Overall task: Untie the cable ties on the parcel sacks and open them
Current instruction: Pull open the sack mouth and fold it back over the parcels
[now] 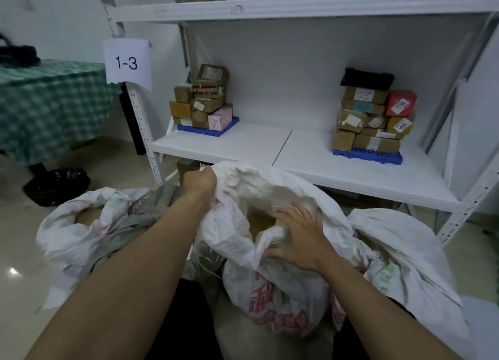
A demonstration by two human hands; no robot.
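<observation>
A: What is sitting at the far left?
B: A slumped sack [81, 224], mouth gaping.
A: And the hands?
B: The left hand [200, 181] is gripping the middle sack [270, 251] by its raised rim; the right hand [299, 234] is pressing splayed fingers into its bunched cloth below the shelf [310, 154].

Both bare forearms reach forward. The left hand [200, 181] is raised higher and farther out, its fingers curled tight into a fist-like grip. The right hand [298, 234] sits lower and nearer, palm down, fingers spread and slightly bent.
</observation>
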